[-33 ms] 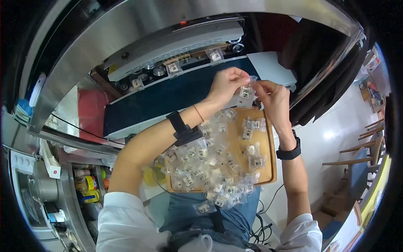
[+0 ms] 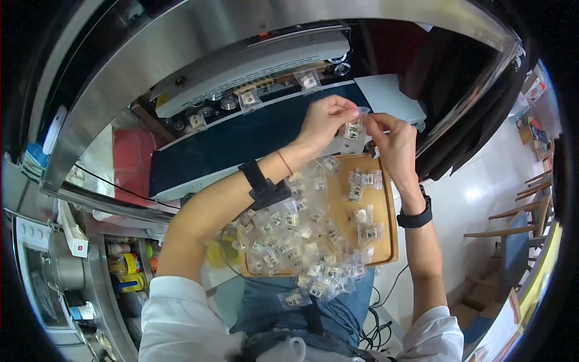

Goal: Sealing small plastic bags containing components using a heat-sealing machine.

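Observation:
A small clear plastic bag [image 2: 352, 130] with a printed label hangs between my two hands, over the far edge of a tan tray [image 2: 385, 208]. My left hand [image 2: 322, 123] pinches the bag's upper left edge. On its right edge, the thumb and fingers of my right hand [image 2: 393, 142] are closed as well. Below, a heap of similar small bags [image 2: 289, 220] covers much of the tray and spills over its near edge. Several more lie apart on the tray's right side. One bag [image 2: 294, 298] rests on my lap.
Beyond the tray runs a dark conveyor belt [image 2: 241, 145] under a grey machine housing [image 2: 259, 72]. Three small bags, one of them a bag [image 2: 248, 99] near round metal parts, sit along its far side. A metal frame arches overhead. Wooden chairs [image 2: 512, 220] stand at right; cables [image 2: 377, 332] lie below.
The bag between my fingers has shifted and turned very slightly. Both hands keep nearly the same place and grip.

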`<control>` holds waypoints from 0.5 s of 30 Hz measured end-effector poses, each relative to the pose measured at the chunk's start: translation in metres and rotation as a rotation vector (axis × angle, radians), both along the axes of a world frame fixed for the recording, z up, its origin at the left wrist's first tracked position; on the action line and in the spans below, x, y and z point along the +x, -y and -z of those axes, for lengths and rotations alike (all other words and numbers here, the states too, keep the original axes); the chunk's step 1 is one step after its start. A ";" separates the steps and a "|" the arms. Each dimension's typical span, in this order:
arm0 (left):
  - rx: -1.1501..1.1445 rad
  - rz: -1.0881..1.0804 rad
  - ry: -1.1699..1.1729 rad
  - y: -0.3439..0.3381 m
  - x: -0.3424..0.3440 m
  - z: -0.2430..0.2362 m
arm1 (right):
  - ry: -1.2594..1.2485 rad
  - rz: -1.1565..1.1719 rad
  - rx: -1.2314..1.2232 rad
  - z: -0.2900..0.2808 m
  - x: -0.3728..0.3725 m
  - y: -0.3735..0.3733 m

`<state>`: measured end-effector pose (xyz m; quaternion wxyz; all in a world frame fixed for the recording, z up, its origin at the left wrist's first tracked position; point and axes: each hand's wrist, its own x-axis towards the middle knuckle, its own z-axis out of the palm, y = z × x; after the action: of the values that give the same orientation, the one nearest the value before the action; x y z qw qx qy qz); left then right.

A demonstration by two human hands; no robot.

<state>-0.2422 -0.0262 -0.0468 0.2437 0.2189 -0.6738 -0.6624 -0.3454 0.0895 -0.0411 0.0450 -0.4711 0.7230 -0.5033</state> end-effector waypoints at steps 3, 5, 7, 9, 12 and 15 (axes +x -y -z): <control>0.146 0.032 -0.084 0.004 -0.001 -0.006 | -0.047 0.016 -0.193 0.000 -0.004 0.005; 0.352 0.151 -0.043 0.008 0.000 -0.006 | 0.005 0.027 -0.223 0.001 -0.006 0.006; 0.390 0.172 -0.047 0.011 -0.001 -0.004 | 0.140 -0.033 -0.267 0.011 -0.011 0.009; 0.430 0.194 -0.051 0.015 -0.005 -0.001 | 0.273 -0.092 -0.308 0.016 -0.019 0.011; 0.437 0.165 -0.093 0.020 -0.014 0.002 | 0.479 -0.184 -0.355 0.020 -0.027 0.017; 0.461 0.152 -0.129 0.022 -0.026 0.006 | 0.724 -0.187 -0.380 0.027 -0.036 0.024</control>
<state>-0.2685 -0.0481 -0.0531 0.1790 0.1748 -0.5024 -0.8276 -0.3817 0.0659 -0.0679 0.2543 -0.3273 0.5088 -0.7545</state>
